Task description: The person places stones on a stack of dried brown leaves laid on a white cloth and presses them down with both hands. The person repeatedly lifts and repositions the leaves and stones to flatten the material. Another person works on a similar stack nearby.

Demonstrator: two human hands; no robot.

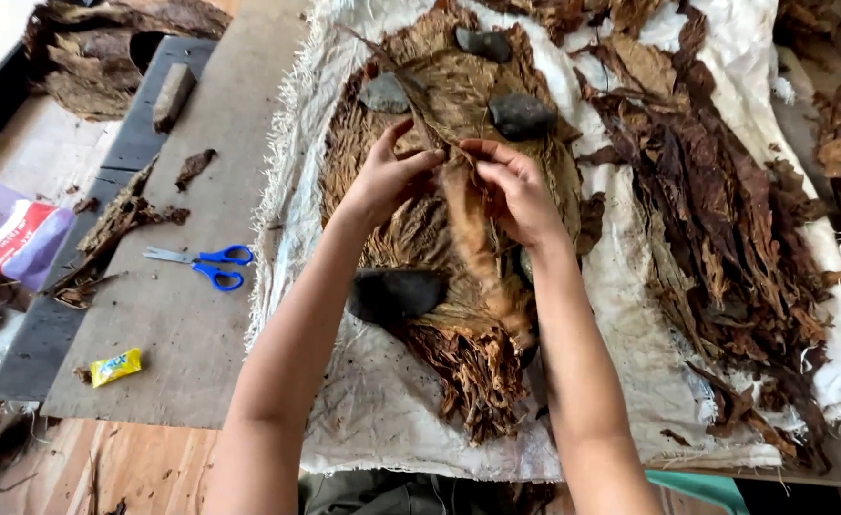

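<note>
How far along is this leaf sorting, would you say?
Done, apparently: a flattened stack of tan leaves lies on the cloth, held under stones. In hand: the left hand and right hand pinch one leaf above that stack. Left: the darker, crumpled pile to the right looks unsorted, so probably plenty remains.

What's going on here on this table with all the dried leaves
A person is working a dried brown leaf with both bare hands: the left hand and right hand pinch it near its top, above a flat pile of similar leaves. The pile lies on a white cloth and is weighted with dark stones. A darker heap of leaves lies to the right. Blue-handled scissors and a small yellow packet rest on the board to the left.
</note>
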